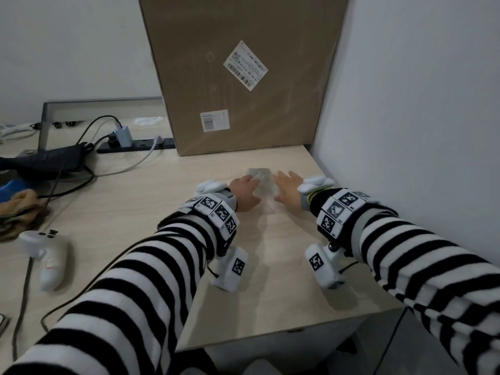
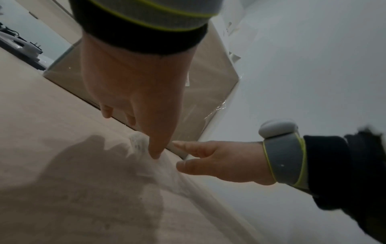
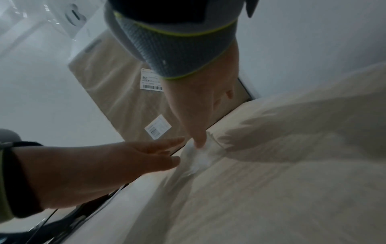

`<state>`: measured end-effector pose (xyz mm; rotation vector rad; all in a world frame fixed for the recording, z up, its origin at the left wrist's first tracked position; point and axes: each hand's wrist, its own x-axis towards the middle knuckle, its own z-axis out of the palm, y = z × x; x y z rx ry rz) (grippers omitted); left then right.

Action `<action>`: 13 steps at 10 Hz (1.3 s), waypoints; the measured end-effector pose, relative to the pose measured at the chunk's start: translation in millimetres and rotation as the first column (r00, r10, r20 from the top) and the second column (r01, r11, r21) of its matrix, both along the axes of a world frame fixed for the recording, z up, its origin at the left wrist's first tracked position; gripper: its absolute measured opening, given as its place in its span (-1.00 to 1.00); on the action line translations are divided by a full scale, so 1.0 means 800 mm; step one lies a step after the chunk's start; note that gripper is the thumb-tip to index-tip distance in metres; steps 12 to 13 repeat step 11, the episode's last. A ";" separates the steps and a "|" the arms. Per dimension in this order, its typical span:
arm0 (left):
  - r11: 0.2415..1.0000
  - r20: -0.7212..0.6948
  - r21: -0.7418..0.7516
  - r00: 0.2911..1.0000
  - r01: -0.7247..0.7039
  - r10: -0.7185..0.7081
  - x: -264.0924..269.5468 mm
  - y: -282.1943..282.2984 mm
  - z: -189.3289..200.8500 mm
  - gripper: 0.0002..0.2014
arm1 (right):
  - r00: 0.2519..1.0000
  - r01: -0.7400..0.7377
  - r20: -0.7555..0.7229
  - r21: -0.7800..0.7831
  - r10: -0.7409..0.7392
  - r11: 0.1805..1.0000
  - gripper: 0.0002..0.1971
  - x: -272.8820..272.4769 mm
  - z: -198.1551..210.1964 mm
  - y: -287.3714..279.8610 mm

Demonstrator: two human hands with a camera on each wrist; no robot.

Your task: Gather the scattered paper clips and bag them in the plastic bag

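A small clear plastic bag (image 1: 260, 179) lies flat on the pale wooden table (image 1: 151, 201), just in front of the cardboard box. A pale cluster shows through its far end; I cannot tell if it is paper clips. My left hand (image 1: 244, 189) lies on the bag's left side with its fingers straight. My right hand (image 1: 287, 185) lies open at the bag's right edge. In the left wrist view my left hand (image 2: 135, 82) presses one fingertip on the bag (image 2: 138, 142), with my right hand (image 2: 219, 162) beside it. In the right wrist view my right hand (image 3: 200, 107) touches the bag (image 3: 198, 159) with a fingertip, opposite my left hand (image 3: 100, 166).
A tall cardboard box (image 1: 243, 77) stands right behind the bag, and a white wall (image 1: 419, 117) closes off the right side. At the left lie a power strip (image 1: 135, 146) with cables, a black item, a brown cloth (image 1: 19, 212) and a white controller (image 1: 50, 257). The table's front edge (image 1: 297, 330) is near.
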<state>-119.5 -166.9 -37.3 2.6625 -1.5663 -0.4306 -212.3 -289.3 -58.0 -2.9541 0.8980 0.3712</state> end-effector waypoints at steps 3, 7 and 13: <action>0.973 0.078 0.204 0.989 0.111 -0.129 0.020 -0.024 -0.013 -0.32 | 0.984 -0.156 -0.069 0.137 0.166 0.978 -0.20 0.038 -0.034 -0.046; 0.949 0.030 0.288 0.989 0.128 -0.143 0.053 -0.034 -0.044 -0.12 | 0.984 -0.160 -0.075 0.046 0.163 0.986 -0.27 0.012 -0.047 -0.039; 0.978 -0.256 -0.156 0.962 -0.136 0.093 0.029 0.004 0.012 -0.56 | 0.870 0.177 0.384 0.339 -0.308 0.924 -0.38 -0.017 0.012 -0.006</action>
